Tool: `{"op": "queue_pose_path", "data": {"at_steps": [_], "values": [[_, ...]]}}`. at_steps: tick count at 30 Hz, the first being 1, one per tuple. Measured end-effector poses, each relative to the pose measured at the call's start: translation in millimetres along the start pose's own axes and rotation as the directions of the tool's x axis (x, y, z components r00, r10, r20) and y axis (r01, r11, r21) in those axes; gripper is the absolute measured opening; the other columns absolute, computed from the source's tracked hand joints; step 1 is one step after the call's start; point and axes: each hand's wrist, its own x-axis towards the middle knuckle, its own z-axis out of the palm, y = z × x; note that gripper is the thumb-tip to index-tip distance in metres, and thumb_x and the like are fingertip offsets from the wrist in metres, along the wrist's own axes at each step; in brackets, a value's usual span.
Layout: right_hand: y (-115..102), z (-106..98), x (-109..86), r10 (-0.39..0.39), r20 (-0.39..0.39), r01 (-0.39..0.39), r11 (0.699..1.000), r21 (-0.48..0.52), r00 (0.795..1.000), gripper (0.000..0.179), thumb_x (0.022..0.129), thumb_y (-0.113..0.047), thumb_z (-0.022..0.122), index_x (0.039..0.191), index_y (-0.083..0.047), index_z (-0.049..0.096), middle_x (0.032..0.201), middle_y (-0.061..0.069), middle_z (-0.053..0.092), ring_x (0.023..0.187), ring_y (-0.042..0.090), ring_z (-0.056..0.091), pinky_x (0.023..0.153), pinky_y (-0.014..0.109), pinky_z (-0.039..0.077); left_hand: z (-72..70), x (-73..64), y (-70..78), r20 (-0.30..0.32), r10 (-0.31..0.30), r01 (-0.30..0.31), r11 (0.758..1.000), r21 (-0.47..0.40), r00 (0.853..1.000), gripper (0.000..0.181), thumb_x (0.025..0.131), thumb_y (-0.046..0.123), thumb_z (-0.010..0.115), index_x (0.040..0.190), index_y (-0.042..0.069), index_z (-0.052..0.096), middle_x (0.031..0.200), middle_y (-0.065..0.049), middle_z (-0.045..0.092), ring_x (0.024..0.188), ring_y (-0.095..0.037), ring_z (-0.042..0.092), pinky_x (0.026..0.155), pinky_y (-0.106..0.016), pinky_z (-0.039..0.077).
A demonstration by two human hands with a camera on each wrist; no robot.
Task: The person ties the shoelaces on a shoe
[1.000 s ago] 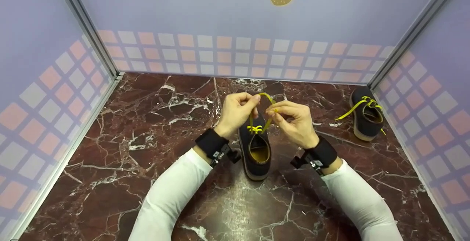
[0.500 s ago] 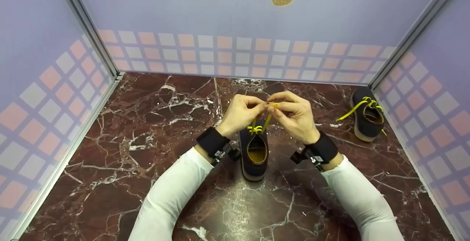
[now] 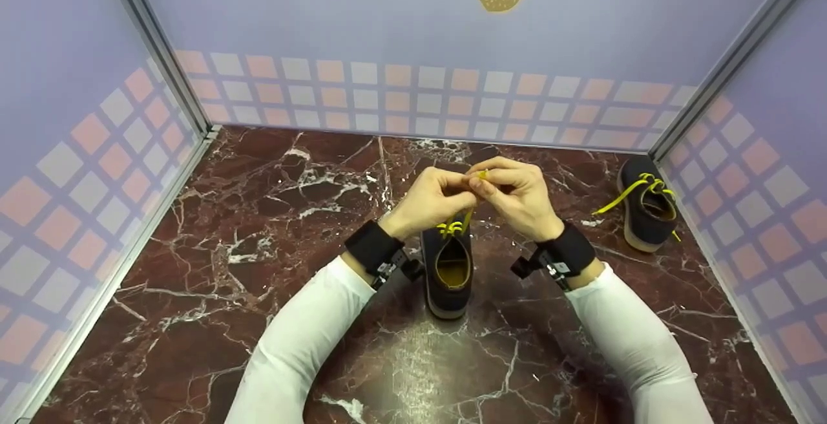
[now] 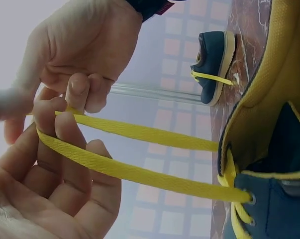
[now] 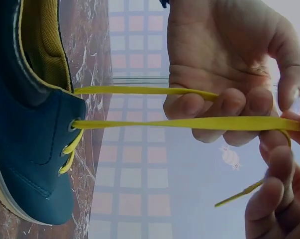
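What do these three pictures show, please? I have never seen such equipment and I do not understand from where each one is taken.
There is no machine doing the work: a person uses a bare left hand and right hand. The wide picture comes from a camera on the head, looking forward and down. The two close pictures come from cameras worn on the wrists, so they look sideways to us.

On the brown marbled surface stands a dark shoe, in front of the person. The fingers of both hands hold its yellow laces, which stretch from the shoe to the hands. A second shoe, also with yellow laces, stands at the right, near the wall.
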Motion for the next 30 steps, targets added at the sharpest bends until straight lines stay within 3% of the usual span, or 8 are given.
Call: {"op": "queue_pose_path", "data": {"at_steps": [3,6,9,12,14,17,22,30], "values": [[-1.2,0.4,1.3,0.021,-0.013,-0.022,1.0,-0.003,1.0,0.014,0.101,0.008,0.075,0.1,0.002,0.088,0.101,0.026,0.083,0.093,0.005,0.076,0.078,0.017,0.058,-0.1,1.1,0.0,-0.011,0.038,-0.038,0.999,0.037,0.999,0.018,0.103,0.009,0.076,0.114,-0.001,0.087,0.09,-0.02,0.083,0.068,0.001,0.059,0.065,-0.017,0.048],[-2.8,-0.6,1.2,0.083,-0.034,-0.084,0.996,-0.015,0.996,0.014,0.103,0.006,0.074,0.106,0.003,0.087,0.097,0.022,0.084,0.082,0.002,0.074,0.071,0.017,0.058,-1.0,2.7,0.4,-0.042,0.058,-0.054,0.995,0.082,0.997,0.019,0.106,0.012,0.074,0.104,-0.001,0.087,0.069,-0.001,0.073,0.059,0.001,0.051,0.058,-0.017,0.041],[-4.1,-4.0,-0.4,0.19,-0.038,-0.191,0.981,-0.037,0.981,0.014,0.105,0.001,0.073,0.108,0.002,0.087,0.086,0.004,0.085,0.066,0.002,0.071,0.059,0.019,0.057,-2.3,4.0,-0.2,-0.089,0.045,-0.035,0.994,0.102,0.995,0.023,0.107,0.014,0.072,0.096,0.0,0.086,0.062,0.01,0.06,0.055,-0.001,0.046,0.054,-0.018,0.035],[-5.0,-7.3,-3.7,0.289,-0.025,-0.29,0.955,-0.063,0.957,0.014,0.106,-0.003,0.073,0.108,0.001,0.087,0.078,0.0,0.081,0.052,0.003,0.066,0.049,0.022,0.056,-4.0,4.6,-2.9,-0.145,0.04,-0.023,0.993,0.12,0.989,0.025,0.107,0.014,0.071,0.092,0.001,0.086,0.066,-0.001,0.068,0.058,-0.002,0.051,0.057,-0.018,0.039],[-4.9,-8.3,-5.5,0.322,-0.015,-0.322,0.942,-0.099,0.947,0.013,0.104,-0.003,0.075,0.106,0.001,0.087,0.079,0.009,0.081,0.051,0.003,0.065,0.049,0.02,0.055,-5.0,4.3,-4.3,-0.176,0.041,-0.017,0.991,0.135,0.984,0.027,0.107,0.014,0.071,0.089,0.001,0.084,0.071,-0.014,0.072,0.06,-0.003,0.055,0.059,-0.019,0.042],[-5.0,-8.5,-7.3,0.363,0.006,-0.359,0.922,-0.143,0.932,0.012,0.1,-0.001,0.076,0.102,0.0,0.088,0.08,0.018,0.081,0.05,0.003,0.064,0.049,0.019,0.053,-6.3,3.4,-5.3,-0.205,0.043,-0.008,0.986,0.166,0.978,0.027,0.109,0.015,0.07,0.091,0.001,0.085,0.079,-0.022,0.078,0.062,-0.002,0.06,0.062,-0.018,0.045],[-7.4,-7.6,-8.2,0.428,0.067,-0.417,0.899,-0.131,0.901,0.011,0.1,-0.005,0.078,0.098,0.001,0.087,0.069,0.007,0.076,0.049,0.003,0.06,0.048,0.017,0.048,-8.1,2.5,-5.0,-0.213,0.032,0.014,0.978,0.21,0.977,0.024,0.109,0.017,0.073,0.097,0.003,0.087,0.084,-0.017,0.083,0.065,0.0,0.066,0.062,-0.017,0.049],[-4.0,-1.8,-11.1,0.442,0.185,-0.452,0.892,0.015,0.878,0.007,0.098,0.001,0.081,0.098,0.006,0.085,0.085,-0.002,0.079,0.07,0.002,0.071,0.065,0.016,0.058,-10.9,2.3,-0.3,-0.198,0.059,0.006,0.949,0.314,0.978,0.024,0.107,0.018,0.075,0.088,0.007,0.086,0.078,-0.01,0.079,0.064,-0.004,0.057,0.064,-0.019,0.042]]}}
